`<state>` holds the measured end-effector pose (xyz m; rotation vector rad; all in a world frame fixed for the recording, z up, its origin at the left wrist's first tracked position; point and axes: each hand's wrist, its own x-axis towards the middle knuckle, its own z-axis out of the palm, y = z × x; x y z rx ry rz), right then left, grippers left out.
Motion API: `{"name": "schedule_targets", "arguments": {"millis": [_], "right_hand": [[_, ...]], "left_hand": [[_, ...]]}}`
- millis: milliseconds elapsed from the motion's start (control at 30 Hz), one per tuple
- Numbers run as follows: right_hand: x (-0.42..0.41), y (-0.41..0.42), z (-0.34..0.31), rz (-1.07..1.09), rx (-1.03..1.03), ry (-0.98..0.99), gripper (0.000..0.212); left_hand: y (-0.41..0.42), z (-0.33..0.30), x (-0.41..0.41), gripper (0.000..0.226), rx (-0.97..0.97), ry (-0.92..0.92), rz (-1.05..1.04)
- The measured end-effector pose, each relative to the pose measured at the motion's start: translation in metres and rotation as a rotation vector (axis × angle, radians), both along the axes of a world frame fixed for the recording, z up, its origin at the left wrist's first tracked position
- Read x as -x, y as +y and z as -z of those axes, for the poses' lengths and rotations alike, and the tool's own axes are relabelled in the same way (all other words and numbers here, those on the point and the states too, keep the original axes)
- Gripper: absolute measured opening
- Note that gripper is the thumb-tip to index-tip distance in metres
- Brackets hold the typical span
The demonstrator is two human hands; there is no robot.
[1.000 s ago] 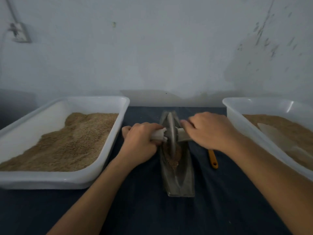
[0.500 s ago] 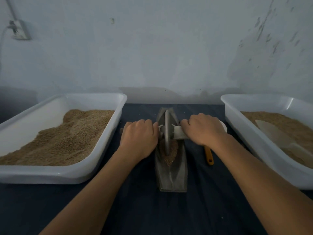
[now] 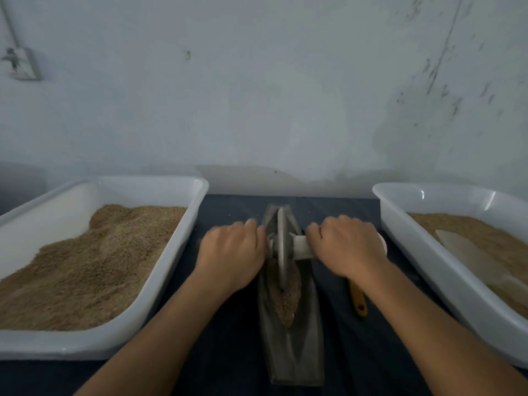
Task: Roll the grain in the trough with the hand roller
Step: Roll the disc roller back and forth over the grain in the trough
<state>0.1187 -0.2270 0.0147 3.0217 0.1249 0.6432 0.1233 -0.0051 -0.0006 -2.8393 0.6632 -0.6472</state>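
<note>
A narrow grey boat-shaped trough [image 3: 294, 355] lies lengthwise on the dark table between my arms. Brown grain [image 3: 287, 301] fills its middle. The hand roller [image 3: 281, 247], a grey disc on a pale axle, stands upright in the trough's far half. My left hand [image 3: 231, 255] grips the axle's left end, which it hides. On the other side, my right hand [image 3: 347, 247] grips the right handle, and a short stretch of it shows beside the disc.
A white tray [image 3: 183, 247] heaped with grain sits at the left. Another white tray [image 3: 400, 241] at the right holds grain and a pale scoop [image 3: 468, 255]. An orange handle [image 3: 358, 301] lies on the table under my right wrist. A wall rises just behind.
Both hands have pushed the roller away along the trough, from its middle toward the far end. More of the grain now shows behind the disc.
</note>
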Motion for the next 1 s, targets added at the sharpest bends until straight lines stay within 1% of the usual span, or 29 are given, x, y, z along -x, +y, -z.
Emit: {"name": "schedule_targets", "arguments": {"millis": [100, 200, 300, 400, 467, 500, 533, 567, 633, 700, 767, 800, 867, 900, 967, 1000], "right_hand": [[-0.040, -0.006, -0.005, 0.047, -0.086, 0.129, 0.048], [-0.047, -0.006, 0.002, 0.045, -0.118, 0.077, 0.053], [-0.019, 0.001, 0.003, 0.019, -0.067, -0.010, 0.055], [0.029, 0.005, 0.007, -0.047, -0.009, -0.059, 0.049], [0.061, 0.004, 0.011, -0.078, -0.029, -0.075, 0.053], [0.071, 0.003, 0.013, -0.087, -0.048, -0.098, 0.055], [0.075, 0.003, 0.014, -0.090, -0.052, -0.127, 0.056], [0.074, 0.003, 0.015, -0.092, -0.042, -0.152, 0.056], [0.062, 0.004, 0.015, -0.066, -0.020, -0.174, 0.055], [0.037, 0.002, 0.014, -0.025, -0.002, -0.122, 0.049], [0.003, -0.002, 0.015, 0.000, 0.005, -0.042, 0.037], [-0.014, -0.004, 0.014, 0.034, -0.034, -0.004, 0.038], [-0.039, -0.006, 0.011, 0.073, -0.154, 0.076, 0.046], [-0.044, -0.005, 0.010, 0.078, -0.171, 0.090, 0.047], [-0.039, -0.005, 0.011, 0.068, -0.128, 0.102, 0.042], [-0.030, -0.004, 0.011, 0.040, -0.103, 0.082, 0.035]], "left_hand": [[-0.009, -0.004, -0.038, 0.016, -0.024, -0.018, -0.044], [-0.010, -0.003, -0.045, 0.020, 0.008, -0.032, -0.038], [-0.002, 0.003, -0.020, 0.024, 0.034, -0.119, -0.013], [0.008, 0.013, 0.027, 0.029, 0.196, -0.134, 0.095], [0.014, 0.018, 0.056, 0.031, 0.311, -0.177, 0.166], [0.017, 0.018, 0.062, 0.032, 0.334, -0.144, 0.157], [0.019, 0.017, 0.062, 0.037, 0.321, -0.093, 0.142], [0.020, 0.017, 0.059, 0.042, 0.261, -0.054, 0.142], [0.017, 0.014, 0.046, 0.045, 0.149, -0.058, 0.151], [0.007, 0.009, 0.024, 0.043, 0.153, -0.107, 0.092], [-0.007, 0.004, -0.003, 0.043, 0.073, -0.128, -0.034], [-0.012, 0.001, -0.016, 0.043, 0.062, -0.104, -0.087], [-0.018, -0.007, -0.040, 0.042, 0.111, -0.007, -0.148], [-0.019, -0.010, -0.047, 0.039, 0.130, 0.037, -0.161], [-0.020, -0.009, -0.044, 0.036, 0.135, 0.040, -0.163], [-0.019, -0.008, -0.037, 0.036, 0.137, -0.004, -0.151]]}}
